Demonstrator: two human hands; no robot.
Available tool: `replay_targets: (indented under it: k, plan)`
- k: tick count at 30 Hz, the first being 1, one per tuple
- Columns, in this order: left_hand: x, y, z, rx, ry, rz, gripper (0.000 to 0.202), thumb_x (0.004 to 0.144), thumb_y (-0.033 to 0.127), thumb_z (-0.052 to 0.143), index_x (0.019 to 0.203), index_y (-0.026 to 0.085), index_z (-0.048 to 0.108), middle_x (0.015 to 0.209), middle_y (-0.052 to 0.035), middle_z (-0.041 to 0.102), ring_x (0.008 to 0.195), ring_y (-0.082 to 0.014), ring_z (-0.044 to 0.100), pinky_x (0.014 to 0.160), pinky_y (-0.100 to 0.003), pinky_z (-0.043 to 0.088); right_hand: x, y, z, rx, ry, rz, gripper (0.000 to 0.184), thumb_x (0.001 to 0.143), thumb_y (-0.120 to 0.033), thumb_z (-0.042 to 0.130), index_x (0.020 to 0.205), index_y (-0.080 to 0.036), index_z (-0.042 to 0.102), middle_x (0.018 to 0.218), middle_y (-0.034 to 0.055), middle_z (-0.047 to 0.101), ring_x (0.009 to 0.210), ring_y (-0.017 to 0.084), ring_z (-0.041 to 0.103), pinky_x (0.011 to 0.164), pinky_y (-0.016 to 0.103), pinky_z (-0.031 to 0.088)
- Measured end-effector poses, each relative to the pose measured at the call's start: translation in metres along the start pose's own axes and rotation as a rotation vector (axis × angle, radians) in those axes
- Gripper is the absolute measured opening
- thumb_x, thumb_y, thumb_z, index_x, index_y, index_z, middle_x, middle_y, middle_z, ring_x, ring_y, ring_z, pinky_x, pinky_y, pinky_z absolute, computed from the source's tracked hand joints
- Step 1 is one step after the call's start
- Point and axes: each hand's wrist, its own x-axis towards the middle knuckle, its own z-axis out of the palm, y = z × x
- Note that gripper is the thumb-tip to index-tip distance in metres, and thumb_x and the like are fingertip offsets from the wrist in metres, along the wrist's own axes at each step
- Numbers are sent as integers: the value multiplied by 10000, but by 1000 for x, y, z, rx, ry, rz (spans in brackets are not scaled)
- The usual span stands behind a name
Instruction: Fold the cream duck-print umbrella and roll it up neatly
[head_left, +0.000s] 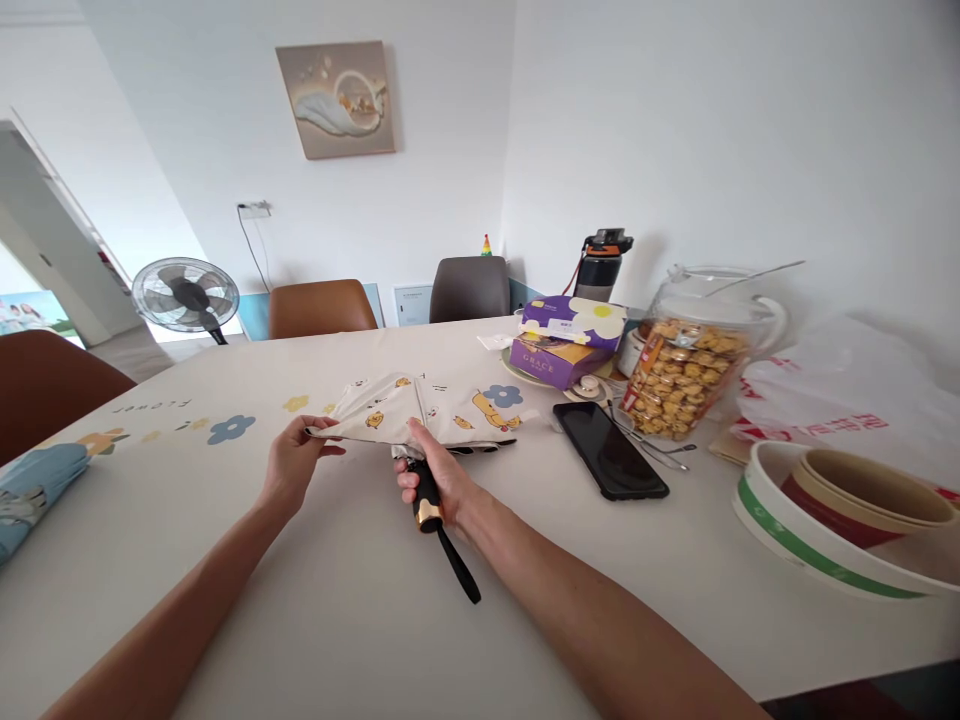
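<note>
A folding umbrella (390,408) with cream fabric and yellow duck prints lies on the white table (337,600), its canopy loose and spread. My right hand (439,478) is wrapped round its black handle, whose gold ring and black wrist strap stick out toward me. My left hand (294,462) pinches the left edge of the canopy fabric between thumb and fingers.
A black phone (609,450) lies right of the umbrella. Beyond it stand a snack jar (686,360), purple boxes (566,345) and a dark bottle (602,262). Stacked bowls (847,510) sit at right, a blue rolled umbrella (34,490) at left. Chairs and a fan (185,296) stand behind.
</note>
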Motion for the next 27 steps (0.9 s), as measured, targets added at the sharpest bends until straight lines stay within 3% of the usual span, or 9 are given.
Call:
replay_targets:
  k: [2, 9, 15, 19, 23, 25, 27]
  plan:
    - [-1, 0, -1, 29, -5, 15, 78, 621, 150, 572, 686, 181, 542, 893, -20, 620, 675, -135, 609, 645, -321, 571, -1, -1, 1, -13, 22, 0, 404, 734, -551, 587, 728, -184, 418, 592, -59, 429, 368, 18, 347, 320, 147, 332]
    - [1, -4, -5, 238, -44, 127, 85, 594, 171, 500, 676, 188, 512, 848, -2, 636, 634, -146, 604, 642, -326, 541, -3, -6, 0, -87, 71, 7, 168, 758, -213, 591, 714, -170, 435, 579, -65, 423, 359, 11, 337, 316, 142, 327]
    - [10, -17, -17, 588, -104, 157, 142, 607, 150, 418, 643, 207, 543, 839, 7, 664, 799, -171, 603, 714, -277, 459, -7, -7, 4, -145, 116, 17, 162, 739, -162, 540, 625, -155, 425, 548, -65, 405, 352, 14, 324, 308, 156, 326]
    - [13, -17, -24, 797, -6, 38, 229, 678, 172, 389, 712, 218, 611, 727, -8, 650, 712, -197, 589, 643, -305, 436, -8, -5, 5, -174, 104, 15, 150, 713, -145, 540, 607, -152, 434, 549, -60, 414, 358, 18, 328, 308, 161, 328]
    - [3, -2, -6, 668, 68, 169, 277, 764, 226, 388, 906, 219, 626, 943, -32, 661, 865, -206, 598, 771, -320, 442, -6, 1, 6, -211, 97, -8, 135, 682, -137, 549, 607, -157, 438, 551, -57, 431, 356, 28, 337, 305, 171, 334]
    - [-3, 8, 14, 561, -15, 204, 324, 811, 309, 392, 1045, 215, 597, 1119, -47, 620, 1020, -211, 560, 883, -323, 411, -7, 4, 8, -229, 93, -3, 126, 676, -140, 546, 610, -161, 441, 538, -58, 436, 349, 32, 341, 309, 176, 343]
    - [-5, 13, 34, 489, -108, 173, 421, 836, 376, 394, 1202, 212, 519, 1326, -54, 485, 1186, -213, 458, 990, -327, 338, -10, 8, 12, -272, 94, 16, 121, 675, -151, 541, 604, -162, 444, 502, -60, 425, 337, 39, 343, 313, 181, 352]
